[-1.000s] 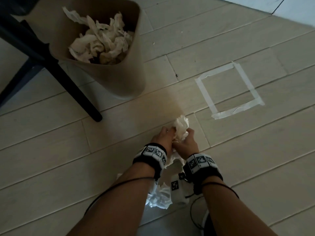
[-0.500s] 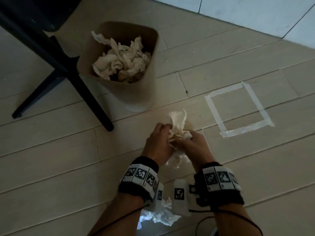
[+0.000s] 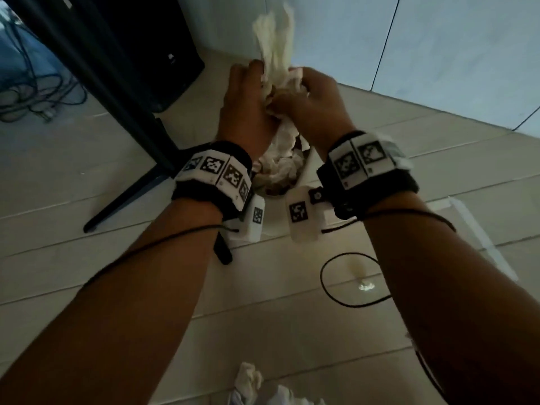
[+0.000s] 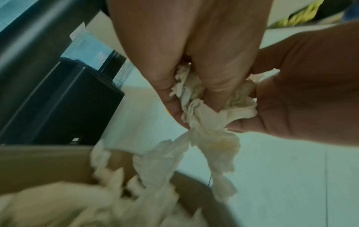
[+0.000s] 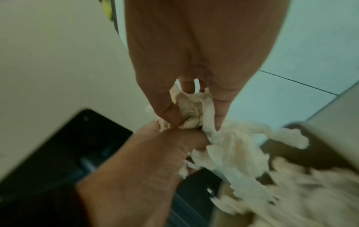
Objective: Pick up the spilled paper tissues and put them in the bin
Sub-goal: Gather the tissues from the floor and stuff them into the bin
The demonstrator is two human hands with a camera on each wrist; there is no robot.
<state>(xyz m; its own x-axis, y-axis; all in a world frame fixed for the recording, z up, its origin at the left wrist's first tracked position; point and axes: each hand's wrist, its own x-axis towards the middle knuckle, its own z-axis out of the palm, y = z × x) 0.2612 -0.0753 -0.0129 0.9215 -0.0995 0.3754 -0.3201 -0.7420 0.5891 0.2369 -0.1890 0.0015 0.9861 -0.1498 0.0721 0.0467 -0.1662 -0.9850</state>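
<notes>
Both my hands hold one crumpled wad of cream paper tissues (image 3: 276, 51) above the brown bin (image 4: 44, 162). My left hand (image 3: 248, 95) grips it from the left and my right hand (image 3: 309, 95) from the right, fingers curled into the paper (image 4: 205, 110) (image 5: 194, 110). The bin sits under my wrists, mostly hidden in the head view, with crumpled tissues (image 3: 280, 165) piled inside it. Loose ends of the held wad hang down toward the pile (image 5: 239, 147). More spilled tissues (image 3: 248, 381) lie on the floor near the bottom edge.
A black chair leg (image 3: 96, 83) slants down left of the bin, with a black box (image 3: 163, 45) behind it and cables (image 3: 32, 95) at far left. A pale wall (image 3: 438, 48) stands just behind the bin. A taped square (image 3: 473, 226) marks the floor at right.
Both hands have lifted the tissue wad off the floor and carried it forward over the bin. The view has closed in on the bin.
</notes>
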